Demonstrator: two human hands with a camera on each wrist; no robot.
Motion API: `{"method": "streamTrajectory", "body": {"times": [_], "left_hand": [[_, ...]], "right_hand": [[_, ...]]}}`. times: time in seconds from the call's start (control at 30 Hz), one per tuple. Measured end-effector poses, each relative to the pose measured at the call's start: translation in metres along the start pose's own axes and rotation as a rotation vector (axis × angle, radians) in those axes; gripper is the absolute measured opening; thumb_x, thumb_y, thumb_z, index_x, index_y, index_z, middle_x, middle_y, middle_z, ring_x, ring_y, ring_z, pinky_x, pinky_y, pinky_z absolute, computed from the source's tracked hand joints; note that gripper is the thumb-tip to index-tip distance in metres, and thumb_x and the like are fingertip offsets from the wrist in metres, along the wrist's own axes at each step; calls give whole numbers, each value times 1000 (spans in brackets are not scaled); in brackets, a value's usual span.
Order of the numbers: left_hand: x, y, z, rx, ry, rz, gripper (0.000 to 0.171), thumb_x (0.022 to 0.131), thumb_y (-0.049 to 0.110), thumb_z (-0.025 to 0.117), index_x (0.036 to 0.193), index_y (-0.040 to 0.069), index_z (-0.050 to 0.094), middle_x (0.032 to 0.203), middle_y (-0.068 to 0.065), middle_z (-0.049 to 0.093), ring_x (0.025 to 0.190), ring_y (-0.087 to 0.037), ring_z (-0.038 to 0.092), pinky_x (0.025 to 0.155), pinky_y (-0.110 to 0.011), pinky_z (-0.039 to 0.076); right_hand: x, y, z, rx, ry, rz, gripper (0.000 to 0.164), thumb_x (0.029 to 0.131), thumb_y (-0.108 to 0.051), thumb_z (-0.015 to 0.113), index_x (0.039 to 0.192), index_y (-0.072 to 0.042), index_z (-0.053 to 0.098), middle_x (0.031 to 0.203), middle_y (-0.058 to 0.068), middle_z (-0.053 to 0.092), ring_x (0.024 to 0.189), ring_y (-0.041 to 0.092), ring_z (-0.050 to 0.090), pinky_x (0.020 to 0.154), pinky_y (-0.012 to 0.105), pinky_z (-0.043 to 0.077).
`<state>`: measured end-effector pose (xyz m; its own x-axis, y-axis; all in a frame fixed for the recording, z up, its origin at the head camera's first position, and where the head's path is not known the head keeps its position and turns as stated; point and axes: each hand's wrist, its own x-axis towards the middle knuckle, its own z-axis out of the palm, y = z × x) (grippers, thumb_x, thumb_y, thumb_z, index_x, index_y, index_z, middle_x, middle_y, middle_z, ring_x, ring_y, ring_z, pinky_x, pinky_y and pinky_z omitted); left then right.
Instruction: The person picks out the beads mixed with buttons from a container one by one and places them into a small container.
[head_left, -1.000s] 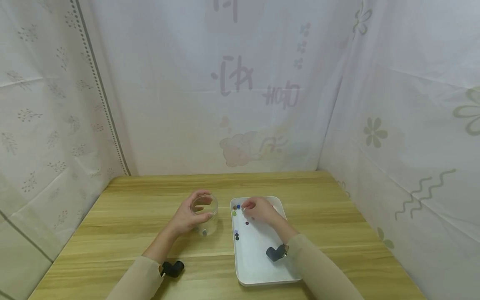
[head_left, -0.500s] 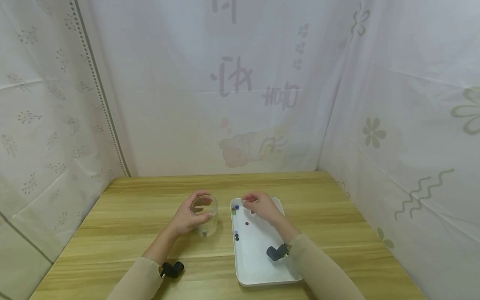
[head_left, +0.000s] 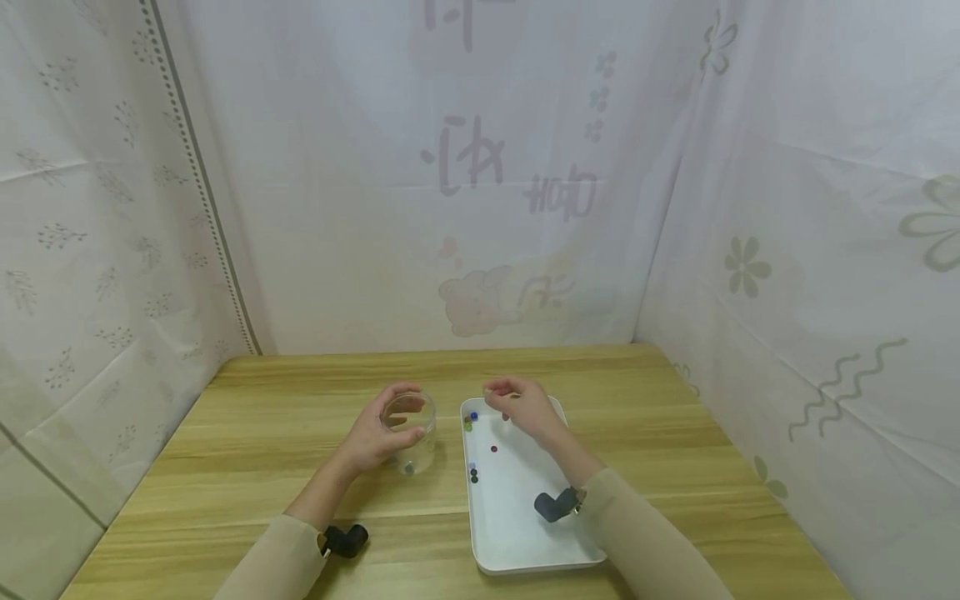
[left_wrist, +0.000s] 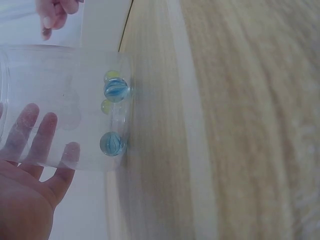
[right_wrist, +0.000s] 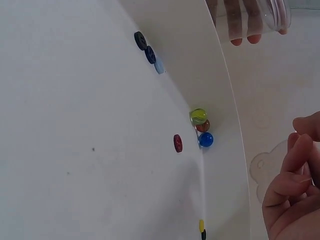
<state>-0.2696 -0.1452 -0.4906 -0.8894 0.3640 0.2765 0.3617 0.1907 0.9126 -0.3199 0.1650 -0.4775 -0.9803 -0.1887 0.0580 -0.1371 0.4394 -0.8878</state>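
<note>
Fingers and thumb of my left hand [head_left: 378,432] wrap around a clear plastic jar [head_left: 420,446], which stands upright on the table left of the tray. Blue-swirled marbles [left_wrist: 116,90] and yellowish marbles [left_wrist: 106,106] lie at its bottom in the left wrist view. Over the far end of the white tray [head_left: 517,533], my right hand [head_left: 527,410] is raised with thumb and fingertips pinched on a small glassy thing, mostly hidden. Along the tray's left wall lie a green marble [right_wrist: 199,116], a brown marble [right_wrist: 203,125] and a blue marble [right_wrist: 205,139].
A red button [right_wrist: 178,143] lies on the tray floor. Dark buttons [right_wrist: 140,41] and a light-blue button [right_wrist: 159,65] lean near the tray's wall. A yellow button [right_wrist: 201,225] lies farther along. Patterned curtains [head_left: 480,208] enclose the wooden table [head_left: 300,392].
My right hand has lifted up from the tray floor toward the tray's far edge, fingertips still pinched. My left hand and the jar have stayed in place.
</note>
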Motion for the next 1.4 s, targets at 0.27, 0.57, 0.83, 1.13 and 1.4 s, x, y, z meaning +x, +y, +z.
{"method": "streamTrajectory", "body": {"times": [0.27, 0.57, 0.83, 1.13, 1.4], "left_hand": [[0, 0, 0, -4, 2, 3, 65, 97, 15, 80, 155, 8, 50, 148, -25, 64, 141, -48, 59, 117, -74, 43], [0, -1, 0, 2, 1, 9, 68, 98, 15, 81, 156, 5, 48, 148, -24, 64, 140, -48, 60, 117, -74, 43], [1, -1, 0, -7, 1, 9, 68, 97, 15, 81, 156, 4, 47, 148, -24, 65, 140, -49, 60, 116, -75, 43], [1, -2, -1, -17, -4, 6, 69, 98, 15, 80, 156, 4, 47, 149, -25, 63, 141, -49, 59, 117, -75, 42], [1, -3, -1, -20, -6, 13, 68, 98, 15, 80, 156, 4, 47, 149, -28, 63, 141, -51, 59, 116, -75, 43]], "right_hand": [[-4, -16, -1, 32, -22, -4, 29, 102, -29, 78, 129, -18, 77, 112, 3, 75, 80, 19, 64, 72, 29, 52], [-5, -33, 2, 93, -53, -42, 27, 101, -27, 80, 126, -17, 78, 110, 3, 74, 76, 15, 62, 67, 25, 50], [-7, -48, 9, 110, -75, -73, 28, 101, -25, 80, 126, -14, 77, 116, 7, 73, 76, 13, 63, 71, 29, 55], [-8, -64, 18, 106, -112, -112, 29, 101, -24, 79, 127, -13, 77, 119, 10, 73, 79, 19, 64, 76, 35, 57], [-7, -73, 30, 116, -145, -152, 29, 100, -21, 79, 127, -10, 77, 119, 10, 74, 91, 32, 72, 79, 44, 62]]}}
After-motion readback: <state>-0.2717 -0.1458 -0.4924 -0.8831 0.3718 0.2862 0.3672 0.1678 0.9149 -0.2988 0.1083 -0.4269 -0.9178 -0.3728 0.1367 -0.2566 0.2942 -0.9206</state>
